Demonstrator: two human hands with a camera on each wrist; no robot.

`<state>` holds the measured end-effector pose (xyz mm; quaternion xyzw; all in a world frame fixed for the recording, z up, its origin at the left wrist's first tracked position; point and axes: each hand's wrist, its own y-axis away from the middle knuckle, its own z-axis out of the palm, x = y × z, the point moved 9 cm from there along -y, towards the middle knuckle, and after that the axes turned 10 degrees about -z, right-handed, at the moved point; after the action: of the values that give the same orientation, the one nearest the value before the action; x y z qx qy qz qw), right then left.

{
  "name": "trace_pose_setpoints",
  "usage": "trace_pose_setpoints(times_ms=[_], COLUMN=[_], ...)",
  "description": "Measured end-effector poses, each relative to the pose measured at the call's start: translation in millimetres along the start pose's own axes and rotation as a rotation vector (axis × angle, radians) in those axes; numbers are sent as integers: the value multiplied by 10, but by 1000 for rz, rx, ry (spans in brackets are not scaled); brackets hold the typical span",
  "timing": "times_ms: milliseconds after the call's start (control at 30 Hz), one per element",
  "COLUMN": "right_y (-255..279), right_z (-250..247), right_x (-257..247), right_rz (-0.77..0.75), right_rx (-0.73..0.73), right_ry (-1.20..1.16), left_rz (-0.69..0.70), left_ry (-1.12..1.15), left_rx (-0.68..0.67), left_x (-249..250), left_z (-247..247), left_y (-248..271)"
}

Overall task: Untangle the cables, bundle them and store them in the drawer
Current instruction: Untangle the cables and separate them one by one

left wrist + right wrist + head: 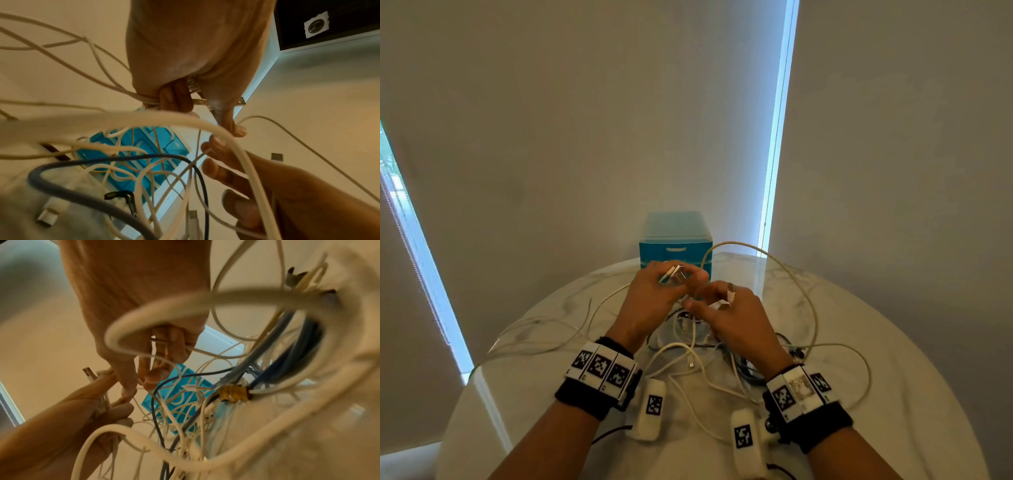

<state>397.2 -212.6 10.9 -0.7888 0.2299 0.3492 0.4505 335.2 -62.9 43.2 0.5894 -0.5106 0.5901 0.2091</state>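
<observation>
Entry: cable tangle [698, 346], centre of frame on the marble table [893, 377], directly below both my hands. My left hand [654, 301] grips several white cable ends; my right hand [736, 318] pinches one connector. Blue drawer unit [676, 240], one, lies beyond, upper centre, drawers closed. Cable count: cannot tell, many white, some blue.

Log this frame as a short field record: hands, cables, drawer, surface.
left hand: grips several white cable ends with USB plugs, raised above the pile
right hand: pinches a white connector between its fingers
cable pile: tangled white, grey and dark blue cables on the table, not yet bundled
drawer unit: small turquoise plastic drawer box, behind the hands, top drawer closed
surface: round white marble-look table
</observation>
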Motion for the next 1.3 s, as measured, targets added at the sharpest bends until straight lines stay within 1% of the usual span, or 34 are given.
trace_pose_setpoints(times_ms=[33, 100, 167, 267, 333, 400, 467, 533, 667, 700, 733, 800, 867, 900, 967, 1033, 1067, 1133, 1200, 1233, 1267, 1300], right_y=[-1, 5, 3, -27, -19, -9, -4, 8, 13, 0, -14, -36, -18, -11, -2, 6, 14, 41, 54, 51, 30, 3], right_z=[-7, -111, -246, -334, -459, -557, -569, -570, -628, -620, -580, -407, -259, -228, -227, -226, -201, -148, -186, -267, -393, -566], right_x=[-13, -2, 36, 52, 50, 54, 45, 23, -50, -64, -76, -92, -107, -112, -104, -81, -70, -68, -98, -141, -202, -290], right_rz=[-6, 10, 33, 50, 43, 41, 43, 40, 19, 20, 24, 64, 105, 113, 132, 168, 192, 221, 222, 207, 173, 122], right_rx=[25, 147, 262, 285, 380, 442, 443, 453, 502, 488, 443, 279, 151, 130, 139, 125, 89, -2, -58, -58, -24, 54], right_ry=[-8, -79, -172, -231, -291, -374, -409, -426, -474, -495, -529, -600, -601, -602, -619, -628, -615, -518, -315, -188, -66, 31], left_rz=[3, -1, -21, -105, -162, -192, -174, -180, -172, -167, -158, -153, -168, -181, -237, -333, -381, -438, -441, -439, -437, -436], left_ry=[16, 17, -59, -226, -298, -260, -174, -108, -97, -76, -57, -56, -40, -15, 85, 276, 382, 548, 639, 656, 656, 643], left_rx=[-11, -2, 5, 20, 83, 137, 148, 126, 32, 0, -37, -107, -98, -69, -20, -35, -36, -22, -21, -20, -13, -9], left_x=[16, -23, -95, -319, -442, -440, -312, -182, -15, 15, 21, 3, -34, -69, -159, -293, -363, -447, -475, -487, -500, -509], left_z=[15, -17, -66, -158, -274, -362, -383, -332, -119, -65, -11, 84, 85, 51, -4, 10, 14, -6, -48, -71, -100, -117], left_y=[7, -4, -31, -77, -107, -110, -87, -54, 36, 57, 64, 70, 59, 44, 19, 6, -4, -43, -81, -97, -107, -116])
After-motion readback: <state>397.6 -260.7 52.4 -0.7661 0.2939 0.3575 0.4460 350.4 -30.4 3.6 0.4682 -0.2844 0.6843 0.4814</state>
